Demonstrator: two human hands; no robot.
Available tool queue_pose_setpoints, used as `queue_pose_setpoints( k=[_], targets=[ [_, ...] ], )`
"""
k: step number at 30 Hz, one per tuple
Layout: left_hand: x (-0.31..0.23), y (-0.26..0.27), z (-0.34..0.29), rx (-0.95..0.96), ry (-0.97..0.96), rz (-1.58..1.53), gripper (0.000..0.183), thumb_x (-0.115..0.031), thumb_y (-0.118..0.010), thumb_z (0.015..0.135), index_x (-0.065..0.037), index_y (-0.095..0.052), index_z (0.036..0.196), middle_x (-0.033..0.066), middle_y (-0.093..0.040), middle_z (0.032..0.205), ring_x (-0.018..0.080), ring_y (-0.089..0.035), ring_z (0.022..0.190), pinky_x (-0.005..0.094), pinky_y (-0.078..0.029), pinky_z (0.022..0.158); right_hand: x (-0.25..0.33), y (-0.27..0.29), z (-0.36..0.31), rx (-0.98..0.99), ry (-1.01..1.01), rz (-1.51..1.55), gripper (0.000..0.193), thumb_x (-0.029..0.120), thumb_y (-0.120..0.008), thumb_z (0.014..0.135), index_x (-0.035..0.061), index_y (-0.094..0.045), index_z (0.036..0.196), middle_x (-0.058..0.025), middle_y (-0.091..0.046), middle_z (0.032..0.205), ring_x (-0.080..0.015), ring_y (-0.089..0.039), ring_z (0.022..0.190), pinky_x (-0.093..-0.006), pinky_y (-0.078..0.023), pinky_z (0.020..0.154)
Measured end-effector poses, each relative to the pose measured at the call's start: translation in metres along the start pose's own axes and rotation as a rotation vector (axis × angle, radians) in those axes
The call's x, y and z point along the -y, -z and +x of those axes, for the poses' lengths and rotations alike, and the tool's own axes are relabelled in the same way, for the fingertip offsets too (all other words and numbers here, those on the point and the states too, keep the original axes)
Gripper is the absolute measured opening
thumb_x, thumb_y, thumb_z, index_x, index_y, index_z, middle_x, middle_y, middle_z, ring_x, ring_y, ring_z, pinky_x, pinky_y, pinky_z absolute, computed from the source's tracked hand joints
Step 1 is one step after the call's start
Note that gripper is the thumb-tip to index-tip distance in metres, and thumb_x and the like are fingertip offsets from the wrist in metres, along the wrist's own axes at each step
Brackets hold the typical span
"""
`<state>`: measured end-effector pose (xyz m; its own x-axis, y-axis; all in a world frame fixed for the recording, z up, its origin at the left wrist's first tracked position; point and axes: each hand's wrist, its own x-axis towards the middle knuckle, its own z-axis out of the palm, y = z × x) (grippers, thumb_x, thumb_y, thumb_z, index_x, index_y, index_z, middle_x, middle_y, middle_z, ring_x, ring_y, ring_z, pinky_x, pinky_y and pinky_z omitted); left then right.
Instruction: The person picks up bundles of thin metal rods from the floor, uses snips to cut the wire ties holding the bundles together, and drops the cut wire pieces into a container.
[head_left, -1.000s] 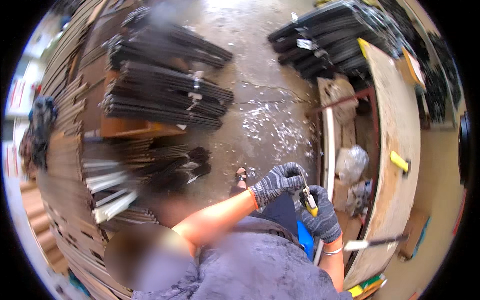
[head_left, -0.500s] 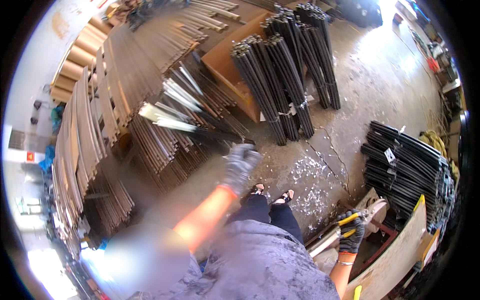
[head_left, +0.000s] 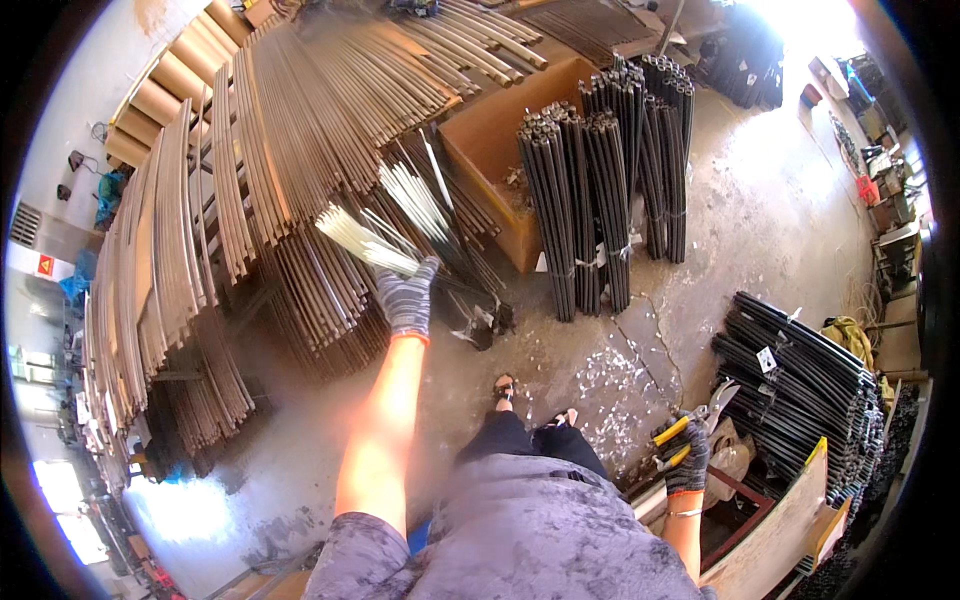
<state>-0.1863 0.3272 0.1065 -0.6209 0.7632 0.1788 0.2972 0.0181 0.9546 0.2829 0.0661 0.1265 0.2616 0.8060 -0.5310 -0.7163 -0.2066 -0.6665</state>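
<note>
My left hand (head_left: pixel 406 298), in a grey striped glove with an orange cuff, reaches forward with its fingers closed round the lower ends of a sheaf of white strips (head_left: pixel 352 232). More white strips (head_left: pixel 415 197) stand just beyond it, by the dark rods. Low on the right, my right hand (head_left: pixel 688 458) wears a matching glove and grips cutters with yellow handles (head_left: pixel 672 432); their metal jaws (head_left: pixel 721 400) point away from me, toward a stack of black rods (head_left: pixel 790 350).
Long brown rods (head_left: pixel 340 110) fill racks at left. Bundled black rods (head_left: pixel 575 210) stand upright beside a large cardboard box (head_left: pixel 520 130). White scraps (head_left: pixel 610 390) litter the concrete floor near my feet. A board (head_left: pixel 775 535) with a yellow edge sits at lower right.
My left hand has moved left and forward onto the white strips. My right hand keeps the cutters, and their jaws now point more forward. The whole view has shifted a little.
</note>
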Motion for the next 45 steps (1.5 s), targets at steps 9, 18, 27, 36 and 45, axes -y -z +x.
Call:
queue_pose_setpoints(
  k=[9,18,27,36,45],
  targets=[
    [0.039,-0.046,0.047,-0.021,0.096,-0.173,0.074,-0.007,-0.089,0.063,-0.002,-0.050,0.126,0.0052,-0.061,0.108,0.0169,-0.058,0.092,0.0273,-0.049,0.078,-0.009,-0.022,-0.018,-0.055,0.091,-0.196,0.036,0.024,-0.071,0.083,0.0068,-0.058,0.112,-0.0080,-0.062,0.091,-0.0247,-0.063,0.082,-0.0438,-0.056,0.076],
    [0.038,-0.045,0.029,-0.151,-0.006,0.309,0.029,-0.021,-0.078,0.077,-0.002,-0.063,0.093,0.0094,-0.065,0.086,0.0215,-0.061,0.080,0.0358,-0.048,0.076,-0.007,-0.008,-0.018,-0.078,0.066,-0.127,0.029,0.016,-0.068,0.085,0.0088,-0.057,0.111,-0.0078,-0.062,0.094,-0.0258,-0.063,0.086,-0.0478,-0.056,0.074],
    [0.027,-0.061,-0.021,0.052,0.205,-0.275,0.015,-0.011,-0.070,0.085,-0.006,-0.056,0.089,-0.0025,-0.054,0.084,0.0124,-0.049,0.078,0.0302,-0.044,0.076,0.046,-0.027,0.068,-0.028,0.023,-0.529,0.029,0.019,-0.070,0.083,0.0026,-0.061,0.105,-0.0063,-0.064,0.080,-0.0209,-0.064,0.068,-0.0338,-0.055,0.065],
    [-0.001,-0.071,-0.142,0.296,0.191,-0.059,0.052,-0.003,-0.071,0.081,-0.003,-0.049,0.128,-0.0007,-0.053,0.092,0.0086,-0.049,0.086,0.0251,-0.046,0.077,0.020,-0.133,0.182,0.474,0.088,-1.387,0.062,0.019,-0.085,0.071,0.0037,-0.052,0.121,-0.0054,-0.062,0.099,-0.0168,-0.058,0.088,-0.0309,-0.051,0.080],
    [-0.025,-0.047,-0.255,0.347,0.833,-0.984,0.041,-0.029,-0.053,0.092,0.001,-0.055,0.119,0.0134,-0.064,0.111,0.0234,-0.063,0.100,0.0339,-0.053,0.084,-0.068,-0.151,0.223,0.544,-0.022,-1.363,0.025,0.022,-0.067,0.087,0.0073,-0.062,0.106,-0.0095,-0.067,0.092,-0.0203,-0.063,0.073,-0.0355,-0.053,0.064]
  ],
)
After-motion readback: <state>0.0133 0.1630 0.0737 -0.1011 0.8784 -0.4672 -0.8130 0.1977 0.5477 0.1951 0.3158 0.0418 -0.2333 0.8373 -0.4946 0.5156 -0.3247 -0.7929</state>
